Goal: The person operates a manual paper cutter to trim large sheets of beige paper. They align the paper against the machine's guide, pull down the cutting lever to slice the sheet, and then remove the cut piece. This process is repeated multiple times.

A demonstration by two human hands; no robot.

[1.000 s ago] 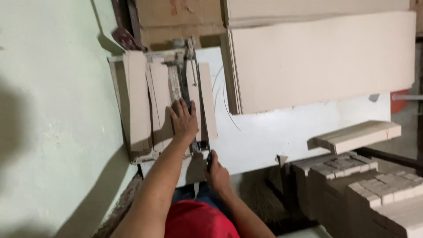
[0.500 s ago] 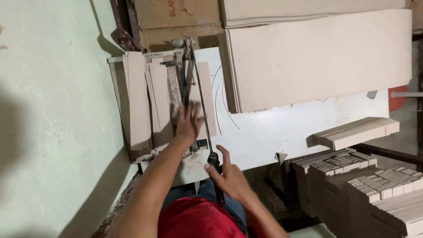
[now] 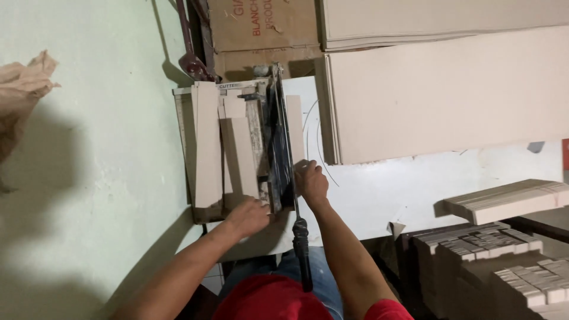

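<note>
A guillotine cutter (image 3: 204,148) sits at the left end of a white table (image 3: 379,184), stacked with beige cardboard sheets (image 3: 240,154). Its blade arm (image 3: 283,148) lies down, and the black lever handle (image 3: 302,249) sticks out toward me with no hand on it. My left hand (image 3: 246,216) curls over the near end of the cardboard sheets on the cutter bed. My right hand (image 3: 311,181) grips the near end of a narrow cut strip (image 3: 295,127) just right of the blade.
A large stack of beige boards (image 3: 444,95) covers the table to the right of the cutter. Piles of cut strips (image 3: 510,198) and bundles (image 3: 474,243) stand at the lower right. Brown cartons (image 3: 261,29) lean at the back, with a pale green wall (image 3: 89,148) to the left.
My right hand has let go of the lever handle and moved up to the cut strip beside the blade. My left hand has slid back to the near end of the sheets.
</note>
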